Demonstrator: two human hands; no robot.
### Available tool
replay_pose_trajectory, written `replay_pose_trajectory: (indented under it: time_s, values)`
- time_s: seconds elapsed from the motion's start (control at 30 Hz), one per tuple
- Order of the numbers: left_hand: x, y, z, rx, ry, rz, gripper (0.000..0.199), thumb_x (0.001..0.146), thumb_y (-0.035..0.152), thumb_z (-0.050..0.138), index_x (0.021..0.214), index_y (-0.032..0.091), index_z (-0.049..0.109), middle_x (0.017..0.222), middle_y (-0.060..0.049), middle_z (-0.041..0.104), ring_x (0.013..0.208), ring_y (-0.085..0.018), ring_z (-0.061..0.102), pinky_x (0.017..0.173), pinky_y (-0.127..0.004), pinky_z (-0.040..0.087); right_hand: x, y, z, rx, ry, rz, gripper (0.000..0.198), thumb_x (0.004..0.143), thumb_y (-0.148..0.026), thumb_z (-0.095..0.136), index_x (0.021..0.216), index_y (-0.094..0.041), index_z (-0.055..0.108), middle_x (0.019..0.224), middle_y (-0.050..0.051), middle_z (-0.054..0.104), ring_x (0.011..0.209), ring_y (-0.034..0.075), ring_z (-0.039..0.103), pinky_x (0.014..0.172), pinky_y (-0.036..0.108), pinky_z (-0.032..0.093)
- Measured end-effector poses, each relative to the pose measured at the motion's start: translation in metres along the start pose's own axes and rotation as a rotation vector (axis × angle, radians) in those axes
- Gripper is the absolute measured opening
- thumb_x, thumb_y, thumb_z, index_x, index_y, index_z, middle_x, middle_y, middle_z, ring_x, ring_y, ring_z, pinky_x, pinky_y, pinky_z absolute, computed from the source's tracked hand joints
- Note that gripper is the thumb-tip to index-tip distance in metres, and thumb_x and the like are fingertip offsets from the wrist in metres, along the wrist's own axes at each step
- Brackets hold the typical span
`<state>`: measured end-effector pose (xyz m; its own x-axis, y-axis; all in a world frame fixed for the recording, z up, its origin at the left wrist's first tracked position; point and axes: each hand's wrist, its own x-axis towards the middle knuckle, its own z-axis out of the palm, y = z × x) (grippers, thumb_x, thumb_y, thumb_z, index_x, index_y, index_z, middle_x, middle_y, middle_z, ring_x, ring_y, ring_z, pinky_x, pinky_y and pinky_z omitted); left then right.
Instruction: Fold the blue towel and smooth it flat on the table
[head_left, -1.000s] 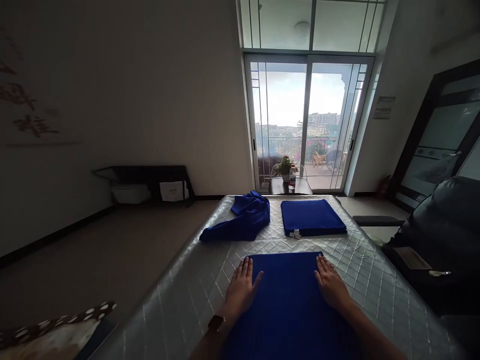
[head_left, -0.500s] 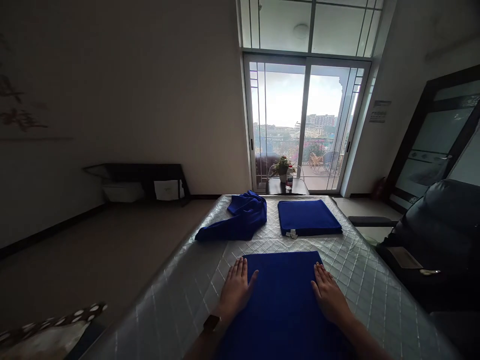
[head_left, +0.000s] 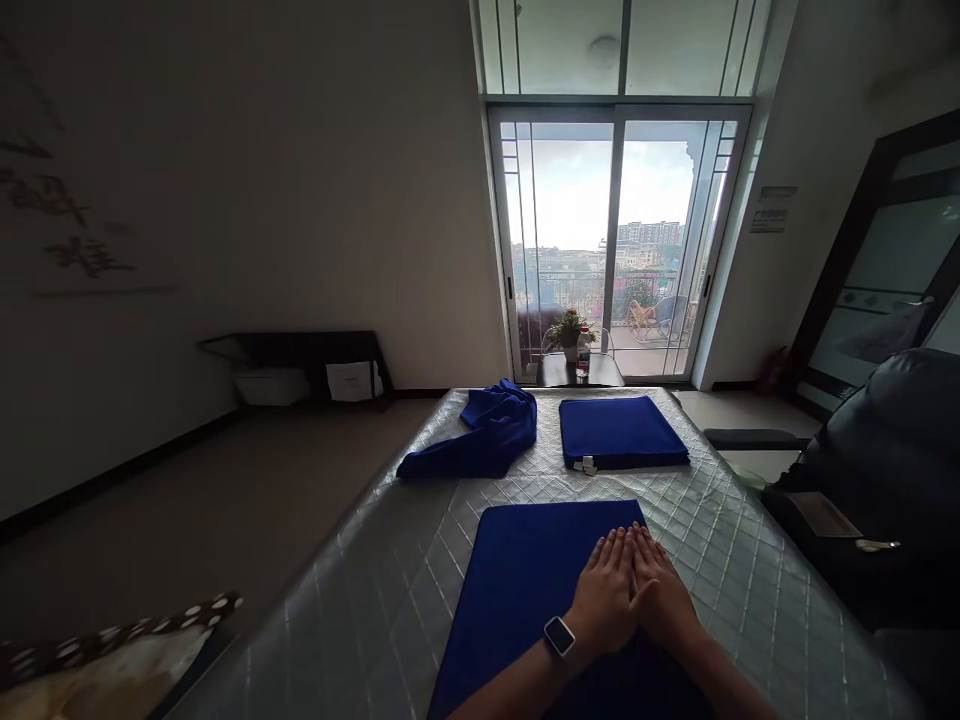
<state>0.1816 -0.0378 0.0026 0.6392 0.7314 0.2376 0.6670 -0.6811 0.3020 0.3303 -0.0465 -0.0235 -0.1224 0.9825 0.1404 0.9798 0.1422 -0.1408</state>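
Note:
A folded blue cloth (head_left: 517,580) lies flat in front of me, its near end running out of the picture. My left hand (head_left: 606,590), with a watch on its wrist, rests on the cloth near its right edge, fingers stretched out. Right beside it, touching it, my right hand (head_left: 664,590) lies flat along that same edge. Neither hand grips anything. Farther off sit a neatly folded blue cloth (head_left: 622,432) with white tags and, left of it, a crumpled blue cloth (head_left: 495,435).
The cloths lie on a silvery quilted mattress (head_left: 375,600). Beyond it stands a small table (head_left: 559,372) with a potted plant (head_left: 568,335) and a bottle (head_left: 583,352), before glass sliding doors. A dark armchair (head_left: 892,470) is at the right, a low black shelf (head_left: 315,350) at the left.
My left hand has moved across the cloth from its left edge to beside my right hand. My right hand stays near the right edge. The view has shifted slightly.

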Motion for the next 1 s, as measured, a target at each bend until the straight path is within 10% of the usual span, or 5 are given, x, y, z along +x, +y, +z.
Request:
replay_pose_trajectory:
  time_s: [0.47, 0.83, 1.0]
  values:
    - [-0.117, -0.149, -0.06, 0.181, 0.005, -0.497, 0.083, 0.105, 0.065, 0.016, 0.164, 0.007, 0.021, 0.172, -0.016, 0.019, 0.159, -0.03, 0.018, 0.129, -0.05, 0.026, -0.001, -0.012, -0.017, 0.119, -0.05, 0.102, 0.065, 0.105, -0.034, 0.017, 0.162, -0.004, 0.024, 0.171, 0.012, 0.019, 0.159, 0.018, 0.013, 0.131, 0.04, 0.015]
    - [-0.111, -0.141, -0.073, 0.197, -0.069, -0.554, 0.09, 0.104, 0.068, 0.014, 0.161, 0.0, 0.025, 0.17, -0.021, 0.018, 0.159, -0.031, 0.017, 0.129, -0.05, 0.023, -0.006, -0.016, -0.038, 0.071, -0.084, 0.058, 0.065, 0.106, -0.037, 0.019, 0.16, -0.002, 0.027, 0.17, 0.015, 0.02, 0.159, 0.022, 0.014, 0.13, 0.043, 0.015]
    - [-0.074, -0.095, -0.074, 0.205, -0.068, -0.45, 0.092, 0.103, 0.07, 0.014, 0.159, 0.0, 0.033, 0.167, -0.022, 0.026, 0.157, -0.034, 0.022, 0.128, -0.052, 0.026, -0.033, -0.017, -0.028, 0.049, -0.071, 0.058, 0.064, 0.106, -0.039, 0.02, 0.161, -0.007, 0.028, 0.17, 0.012, 0.019, 0.159, 0.022, 0.015, 0.13, 0.044, 0.019]
